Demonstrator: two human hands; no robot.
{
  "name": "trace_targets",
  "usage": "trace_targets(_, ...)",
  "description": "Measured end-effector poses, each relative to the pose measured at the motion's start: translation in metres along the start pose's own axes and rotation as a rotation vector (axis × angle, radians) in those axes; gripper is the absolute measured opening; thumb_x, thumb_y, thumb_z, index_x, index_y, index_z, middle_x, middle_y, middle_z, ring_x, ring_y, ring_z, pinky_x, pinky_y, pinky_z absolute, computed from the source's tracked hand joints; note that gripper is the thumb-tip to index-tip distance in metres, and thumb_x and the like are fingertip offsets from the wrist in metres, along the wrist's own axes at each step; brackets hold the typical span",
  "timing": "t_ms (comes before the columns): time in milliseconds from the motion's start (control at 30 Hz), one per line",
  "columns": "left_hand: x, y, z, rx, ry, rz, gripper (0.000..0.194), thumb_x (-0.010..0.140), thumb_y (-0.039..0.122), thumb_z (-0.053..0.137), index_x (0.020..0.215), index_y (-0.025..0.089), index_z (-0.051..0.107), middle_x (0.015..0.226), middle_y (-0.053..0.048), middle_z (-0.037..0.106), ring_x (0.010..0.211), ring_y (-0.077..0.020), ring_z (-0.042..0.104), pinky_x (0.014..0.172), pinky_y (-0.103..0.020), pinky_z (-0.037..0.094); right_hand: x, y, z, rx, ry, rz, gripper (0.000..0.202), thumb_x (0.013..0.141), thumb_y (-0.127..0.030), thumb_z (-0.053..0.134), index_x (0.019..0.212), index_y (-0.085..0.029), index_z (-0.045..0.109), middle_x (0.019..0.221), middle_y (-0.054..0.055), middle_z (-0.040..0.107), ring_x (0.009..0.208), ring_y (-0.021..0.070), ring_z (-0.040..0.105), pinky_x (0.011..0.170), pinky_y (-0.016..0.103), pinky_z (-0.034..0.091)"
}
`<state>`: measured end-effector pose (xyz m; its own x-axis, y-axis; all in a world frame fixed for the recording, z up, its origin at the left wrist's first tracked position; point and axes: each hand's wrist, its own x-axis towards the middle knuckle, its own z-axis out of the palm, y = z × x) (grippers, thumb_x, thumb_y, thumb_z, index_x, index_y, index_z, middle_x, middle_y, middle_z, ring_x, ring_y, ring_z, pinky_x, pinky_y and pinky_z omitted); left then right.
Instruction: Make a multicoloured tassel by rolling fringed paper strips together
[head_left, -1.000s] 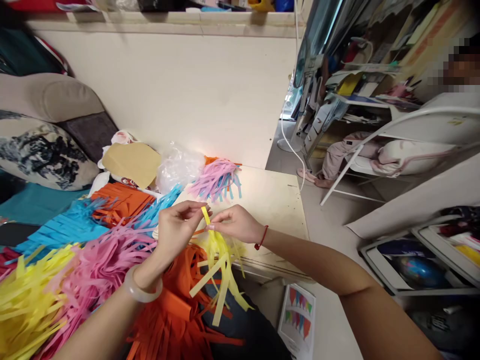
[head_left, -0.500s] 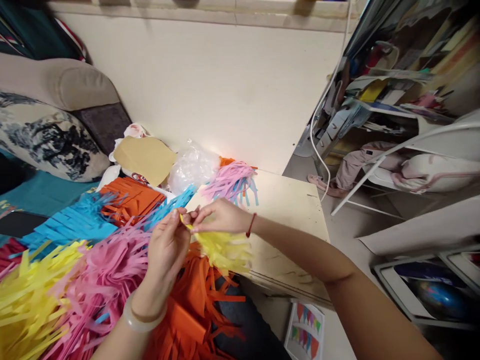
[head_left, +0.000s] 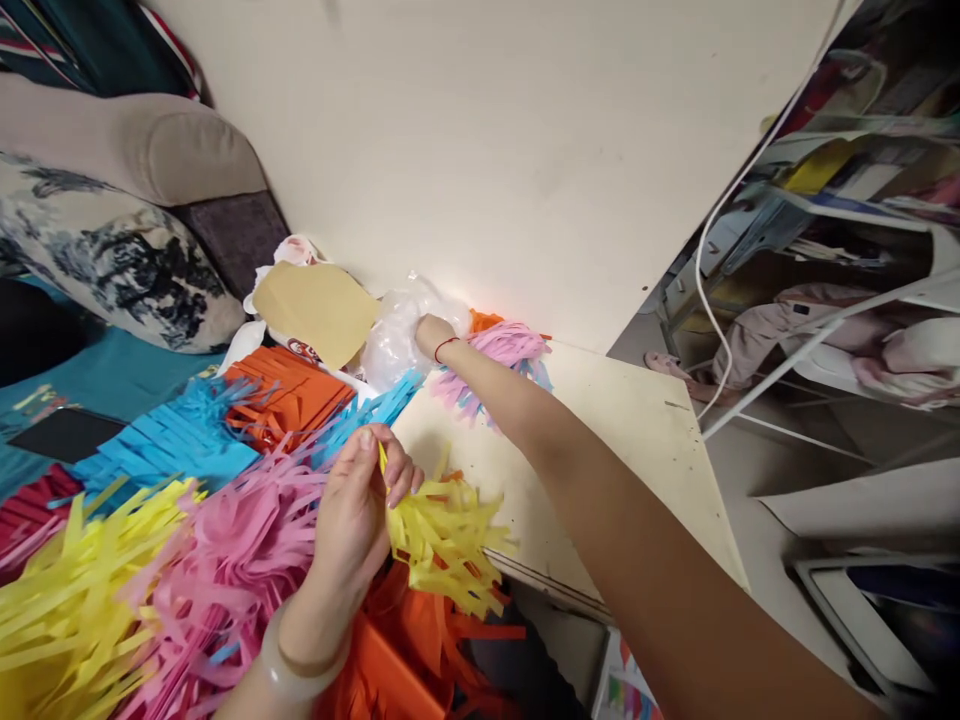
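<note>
My left hand (head_left: 361,495) pinches the top end of a yellow paper tassel (head_left: 448,540), whose cut strips fan out to the right. Farther off, my right hand (head_left: 433,338) reaches into a clear plastic bag (head_left: 394,335); its fingers are hidden inside. Beside that wrist lie pink and light blue tassels (head_left: 514,345) on a pale wooden board (head_left: 630,430). Below my left hand spread orange fringed paper (head_left: 405,650) and a heap of pink fringed paper (head_left: 232,560).
Yellow fringe (head_left: 60,600), blue fringe (head_left: 172,440) and an orange stack (head_left: 289,395) cover the left side. A brown paper sheet (head_left: 315,310) lies behind them, near a patterned cushion (head_left: 112,260). A dark phone (head_left: 67,434) rests at left. A white cable (head_left: 716,230) hangs at right.
My right hand has left the yellow tassel and moved away to the plastic bag. My left hand still holds the tassel. The view has shifted slightly.
</note>
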<state>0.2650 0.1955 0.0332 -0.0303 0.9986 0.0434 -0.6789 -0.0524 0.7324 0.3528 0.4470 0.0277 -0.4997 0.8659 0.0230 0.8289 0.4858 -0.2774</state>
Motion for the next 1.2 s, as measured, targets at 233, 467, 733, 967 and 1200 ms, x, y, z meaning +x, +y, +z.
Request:
trace_targets(233,-0.001,-0.010,0.014,0.130,-0.122,-0.067,0.020,0.088,0.035,0.059,0.086,0.015,0.060,0.055,0.008,0.032,0.046,-0.0035,0.027,0.049,-0.017,0.032,-0.005,0.013,-0.014,0.213,0.249,0.125,0.021,0.088,-0.016,0.058,0.103,-0.005,0.067,0.106,0.014,0.068,0.105,0.0206,0.062,0.092,0.028,0.046)
trace_targets(467,-0.012,-0.009,0.017,0.571,-0.152,0.132,0.025,0.091,0.044,0.051,0.088,0.019,0.057,0.055,0.007,0.036,0.050,-0.0088,0.035,0.052,-0.022,0.031,-0.122,-0.009,-0.036,0.973,0.466,0.066,0.027,0.082,-0.024,0.064,0.105,-0.010,0.067,0.096,0.008,0.071,0.084,0.0127,0.066,0.078,0.025,0.053)
trace_targets(733,-0.031,-0.018,0.039,1.116,-0.297,0.385,0.020,0.095,0.032,0.041,0.083,0.020,0.053,0.064,0.003,0.048,0.057,-0.0112,0.044,0.056,-0.023,0.034,-0.273,-0.036,-0.041,1.345,0.274,-0.097,0.022,0.062,-0.031,0.083,0.075,-0.017,0.072,0.081,0.002,0.071,0.078,0.0135,0.066,0.080,0.029,0.055)
trace_targets(967,-0.044,-0.016,0.049,1.326,-0.329,0.526,0.018,0.094,0.026,0.039,0.086,0.021,0.054,0.066,0.002,0.057,0.057,-0.0132,0.052,0.057,-0.024,0.037,-0.283,-0.037,-0.036,1.288,0.411,-0.151,0.022,0.059,-0.036,0.085,0.069,-0.020,0.074,0.075,0.002,0.065,0.074,0.0125,0.060,0.073,0.028,0.051)
trace_targets(1200,-0.045,-0.017,0.048,1.642,-0.315,0.650,0.018,0.093,0.027,0.037,0.085,0.021,0.051,0.058,0.001,0.055,0.051,-0.0160,0.054,0.050,-0.025,0.033,-0.289,-0.032,-0.033,1.298,0.363,-0.134,0.019,0.063,-0.036,0.083,0.074,-0.022,0.076,0.082,0.002,0.068,0.079,0.0131,0.062,0.079,0.029,0.052)
